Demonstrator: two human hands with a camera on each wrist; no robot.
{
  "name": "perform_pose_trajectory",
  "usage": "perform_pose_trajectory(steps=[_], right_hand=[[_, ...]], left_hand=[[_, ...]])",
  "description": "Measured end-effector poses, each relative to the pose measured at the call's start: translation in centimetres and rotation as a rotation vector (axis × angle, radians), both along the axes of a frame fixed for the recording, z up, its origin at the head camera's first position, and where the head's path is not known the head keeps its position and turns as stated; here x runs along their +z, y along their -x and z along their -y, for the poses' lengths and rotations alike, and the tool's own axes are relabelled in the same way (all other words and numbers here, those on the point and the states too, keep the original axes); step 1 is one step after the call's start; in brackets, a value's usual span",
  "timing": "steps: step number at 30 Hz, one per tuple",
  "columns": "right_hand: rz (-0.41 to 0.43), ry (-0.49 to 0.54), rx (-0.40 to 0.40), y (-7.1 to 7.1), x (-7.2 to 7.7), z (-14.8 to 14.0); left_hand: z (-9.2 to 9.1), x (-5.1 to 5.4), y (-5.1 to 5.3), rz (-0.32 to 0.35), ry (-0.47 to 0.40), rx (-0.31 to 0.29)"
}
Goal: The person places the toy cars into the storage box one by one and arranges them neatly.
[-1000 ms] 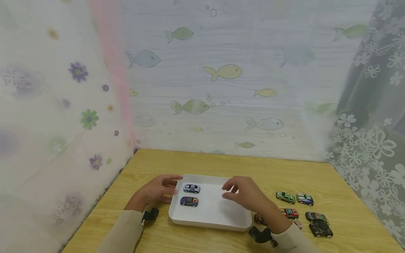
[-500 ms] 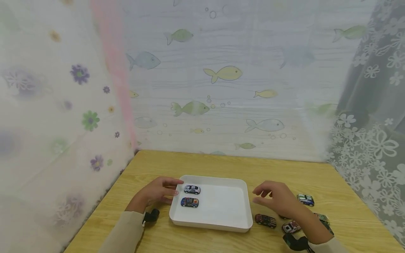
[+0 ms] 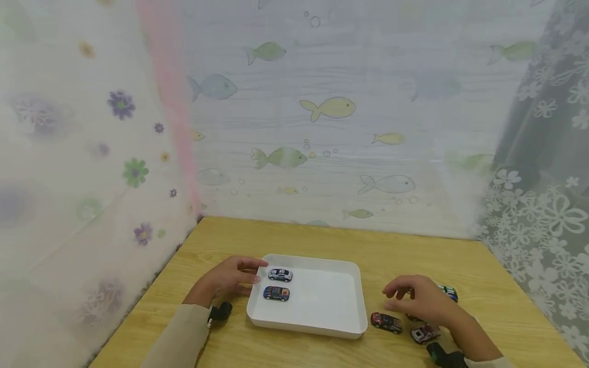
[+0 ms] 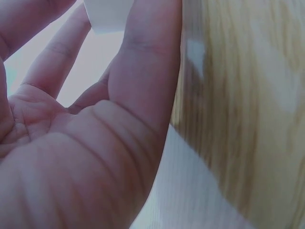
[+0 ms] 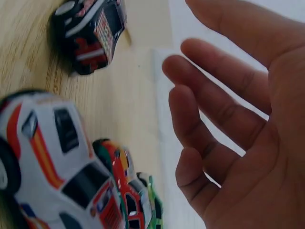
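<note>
Head view: my right hand [image 3: 423, 301] has shifted from above the white tray [image 3: 322, 299] past its right edge, placing a dark red toy car [image 3: 386, 322] within reach; two toy cars [image 3: 276, 293] lie near the left edge. Left wrist: my left hand [image 4: 90, 136] spread, gripping nothing. Right wrist: fingers [image 5: 212, 98] half-curled, empty, near an orange-striped toy car [image 5: 55, 160].

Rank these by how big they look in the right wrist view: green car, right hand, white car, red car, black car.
1. Right hand
2. White car
3. Black car and red car: unsure; one is cut off, the other partly hidden.
4. Green car, just a sliver showing.
</note>
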State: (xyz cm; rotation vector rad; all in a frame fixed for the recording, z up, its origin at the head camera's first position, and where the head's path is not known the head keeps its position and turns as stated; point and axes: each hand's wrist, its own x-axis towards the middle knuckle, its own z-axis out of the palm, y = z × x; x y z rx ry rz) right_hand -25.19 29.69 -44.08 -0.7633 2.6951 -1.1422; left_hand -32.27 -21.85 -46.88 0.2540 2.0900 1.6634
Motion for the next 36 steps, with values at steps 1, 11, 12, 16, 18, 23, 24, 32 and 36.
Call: perform_pose_trajectory(steps=[1,11,12,16,18,23,24,32,36], right_hand=[[0.012,0.013,0.014,0.0,-0.1,-0.2],[0.089,0.013,0.138,-0.1,-0.3,-1.1],[0.09,0.005,0.144,-0.1,-0.3,-1.1],[0.103,-0.013,0.166,-0.1,-0.5,-0.9],[0.108,-0.016,0.176,-0.1,-0.5,-0.8],[0.142,-0.03,0.174,-0.2,-0.7,-0.6],[0.15,-0.035,0.167,-0.2,-0.7,-0.6],[0.196,-0.062,0.124,-0.3,-0.3,-0.2],[0.199,-0.073,0.114,-0.4,-0.2,0.0]], left_hand=[[0.0,0.0,0.0,-0.001,0.001,0.0],[-0.3,0.1,0.2,0.001,0.003,-0.004],[-0.3,0.1,0.2,0.004,0.0,-0.001],[-0.3,0.1,0.3,0.012,-0.002,0.011],[-0.3,0.1,0.3,0.01,0.005,0.013],[-0.1,-0.1,0.1,0.01,0.016,0.018],[-0.1,-0.1,0.1,0.009,0.018,0.02],[-0.1,-0.1,0.1,0.008,0.032,0.033],[-0.1,-0.1,0.0,0.011,0.037,0.041]])
